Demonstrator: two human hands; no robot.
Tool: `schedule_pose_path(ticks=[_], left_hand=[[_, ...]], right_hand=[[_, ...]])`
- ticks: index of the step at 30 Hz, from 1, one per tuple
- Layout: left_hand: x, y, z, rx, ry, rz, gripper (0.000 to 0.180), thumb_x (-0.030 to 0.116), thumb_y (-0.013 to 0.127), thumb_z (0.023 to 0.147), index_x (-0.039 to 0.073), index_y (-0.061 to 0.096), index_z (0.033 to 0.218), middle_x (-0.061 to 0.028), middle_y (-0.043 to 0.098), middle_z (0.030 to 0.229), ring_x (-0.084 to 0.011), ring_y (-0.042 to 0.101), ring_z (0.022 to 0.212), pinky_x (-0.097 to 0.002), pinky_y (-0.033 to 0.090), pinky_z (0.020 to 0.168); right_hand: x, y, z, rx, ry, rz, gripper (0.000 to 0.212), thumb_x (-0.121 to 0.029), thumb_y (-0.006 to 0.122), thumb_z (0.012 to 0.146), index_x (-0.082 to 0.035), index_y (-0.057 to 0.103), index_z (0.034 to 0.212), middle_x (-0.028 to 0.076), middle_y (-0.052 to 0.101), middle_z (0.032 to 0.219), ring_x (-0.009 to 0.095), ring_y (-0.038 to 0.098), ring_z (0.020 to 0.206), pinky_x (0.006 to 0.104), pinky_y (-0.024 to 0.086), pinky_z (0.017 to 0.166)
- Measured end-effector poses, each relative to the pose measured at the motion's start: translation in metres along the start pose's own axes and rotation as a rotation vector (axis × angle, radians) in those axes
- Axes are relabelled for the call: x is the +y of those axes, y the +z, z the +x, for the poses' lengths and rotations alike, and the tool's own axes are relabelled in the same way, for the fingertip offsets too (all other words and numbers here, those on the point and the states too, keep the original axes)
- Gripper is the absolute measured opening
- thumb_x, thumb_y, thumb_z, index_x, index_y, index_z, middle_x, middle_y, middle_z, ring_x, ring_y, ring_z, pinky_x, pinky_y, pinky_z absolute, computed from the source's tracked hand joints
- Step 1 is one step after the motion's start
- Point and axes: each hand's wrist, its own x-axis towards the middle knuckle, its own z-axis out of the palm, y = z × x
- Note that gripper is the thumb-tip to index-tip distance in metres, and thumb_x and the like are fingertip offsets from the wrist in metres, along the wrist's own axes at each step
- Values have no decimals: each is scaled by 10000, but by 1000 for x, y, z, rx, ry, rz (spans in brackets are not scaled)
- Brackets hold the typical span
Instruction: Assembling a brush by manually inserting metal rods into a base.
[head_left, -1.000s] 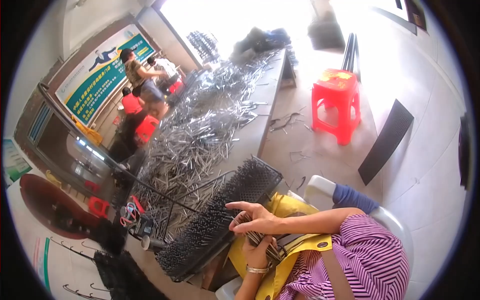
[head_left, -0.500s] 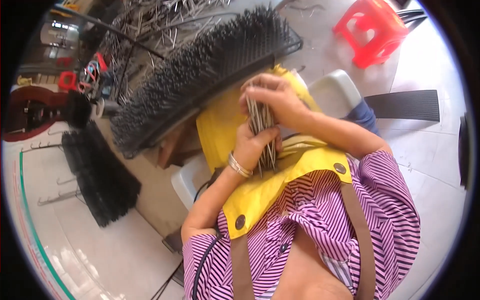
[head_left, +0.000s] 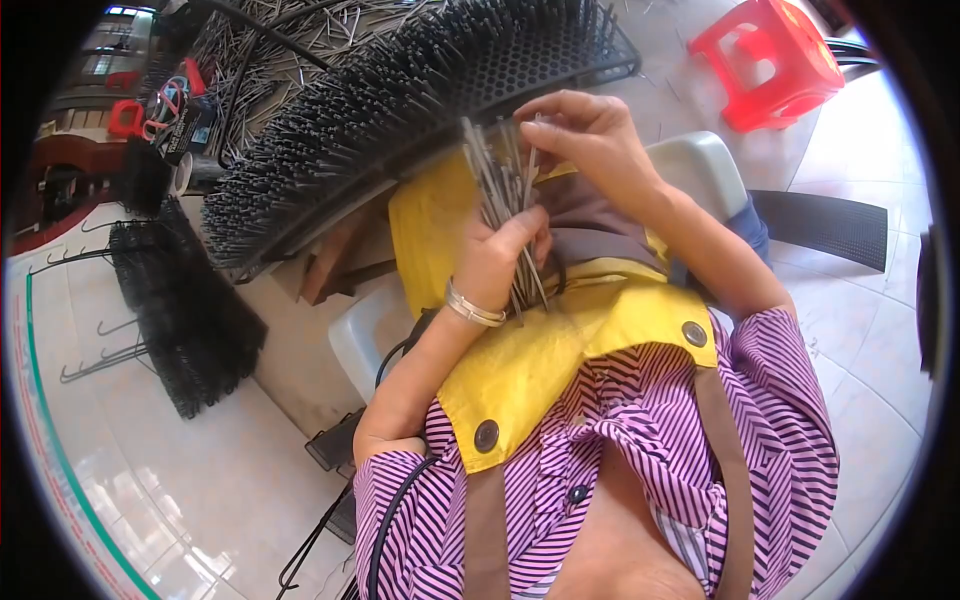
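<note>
Left hand (head_left: 498,255) clamped round metal rods (head_left: 496,192), upper ends left free toward right hand (head_left: 592,138) (grip there: cannot tell); perforated rack (head_left: 560,72) just beyond.

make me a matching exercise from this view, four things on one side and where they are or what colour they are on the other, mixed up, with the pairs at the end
Column one
1. left hand
2. right hand
3. stool
4. apron

Column two
a. red, toward the upper right of the picture
b. closed around a bundle of thin rods
c. yellow, worn over a striped shirt
d. at the upper ends of the rods

Right pairs: 1-b, 2-d, 3-a, 4-c
</note>
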Motion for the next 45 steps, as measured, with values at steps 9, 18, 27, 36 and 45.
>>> schedule_pose_path(ticks=[9,18,27,36,45], left_hand=[[3,-18,9,60,108,-73,179,73,583,789,-4,485,918,-80,504,661,-149,469,490,-246,379,423],[-3,-14,7,45,79,-39,182,78,578,792,-4,480,921,-77,504,670,-146,476,494,-246,386,433],[-8,-17,6,54,62,-68,179,73,578,790,-8,490,923,-79,512,679,-148,482,499,-241,385,431],[-8,-18,8,50,63,-85,166,89,589,786,3,486,885,-80,510,672,-149,480,498,-240,385,430],[-3,-11,5,-14,65,-116,111,77,533,794,-4,474,842,-61,492,609,-133,464,477,-233,363,425]], right_hand=[[-9,-6,42,235,-147,228,127,-50,618,746,52,596,818,80,600,667,102,558,529,196,471,482],[-3,-13,100,419,-535,-99,61,-45,596,766,7,587,796,22,568,603,63,514,528,196,409,472],[-5,2,116,406,-1106,-622,103,-49,606,722,-3,558,801,149,555,658,281,561,578,313,437,516],[7,12,101,182,-692,-1259,232,-221,593,765,-10,572,860,175,566,658,324,555,589,373,438,515],[-8,13,21,-250,92,-105,181,-115,620,765,48,596,841,45,589,649,71,525,506,201,428,447]])
